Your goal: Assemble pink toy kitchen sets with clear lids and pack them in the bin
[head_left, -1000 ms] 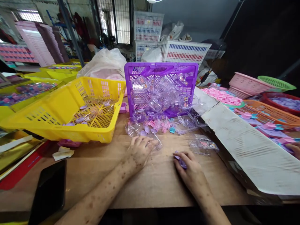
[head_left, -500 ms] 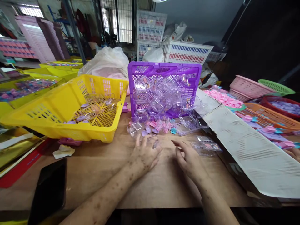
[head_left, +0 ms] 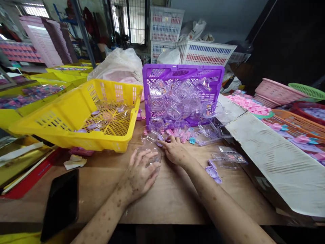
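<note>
My left hand lies with spread fingers over a clear plastic piece on the wooden table. My right hand reaches to the front of the pile, its index finger at a small purple piece; whether it grips that piece is unclear. Pink pieces and a teal piece lie just beyond it. Behind them a purple basket rests on its side, filled with clear plastic cases. Several purple round pieces sit right of my right forearm.
A yellow basket stands at the left, above a black phone. Flat clear packs lie at the right, beside a white cardboard flap. Pink pieces and an orange basket are farther right.
My right hand has moved left and forward to the small pieces. My left hand has shifted left and nearer. Purple round pieces now show on the table at the right.
</note>
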{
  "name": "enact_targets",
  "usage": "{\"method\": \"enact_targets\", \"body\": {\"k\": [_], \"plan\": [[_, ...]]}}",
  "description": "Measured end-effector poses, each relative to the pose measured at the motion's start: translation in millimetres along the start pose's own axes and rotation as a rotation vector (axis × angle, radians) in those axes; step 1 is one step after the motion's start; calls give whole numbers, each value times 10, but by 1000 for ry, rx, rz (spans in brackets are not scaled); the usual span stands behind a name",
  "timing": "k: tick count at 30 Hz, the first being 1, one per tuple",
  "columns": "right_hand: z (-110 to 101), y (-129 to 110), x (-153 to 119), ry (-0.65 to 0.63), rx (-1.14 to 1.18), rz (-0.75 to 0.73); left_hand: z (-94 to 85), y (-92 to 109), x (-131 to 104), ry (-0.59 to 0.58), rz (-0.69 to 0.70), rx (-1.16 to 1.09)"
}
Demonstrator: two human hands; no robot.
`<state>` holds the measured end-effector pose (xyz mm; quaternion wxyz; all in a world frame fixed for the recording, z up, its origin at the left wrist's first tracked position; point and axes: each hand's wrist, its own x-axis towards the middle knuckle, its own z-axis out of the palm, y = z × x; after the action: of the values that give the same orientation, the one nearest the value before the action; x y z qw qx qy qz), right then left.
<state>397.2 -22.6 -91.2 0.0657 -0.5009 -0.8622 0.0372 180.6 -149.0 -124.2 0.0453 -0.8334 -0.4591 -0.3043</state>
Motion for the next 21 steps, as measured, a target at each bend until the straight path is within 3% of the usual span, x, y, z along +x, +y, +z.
{"method": "enact_targets", "body": {"k": [7, 15, 21], "plan": [[-66, 9, -51, 2, -21, 102, 37, 24, 13, -1, -35, -41], [130, -209, 100, 34, -25, 260, 44, 20, -4, -6, -54, -69], [127, -77, 14, 72, 5, 268, 33, 13, -2, -10, -63, -95]]}}
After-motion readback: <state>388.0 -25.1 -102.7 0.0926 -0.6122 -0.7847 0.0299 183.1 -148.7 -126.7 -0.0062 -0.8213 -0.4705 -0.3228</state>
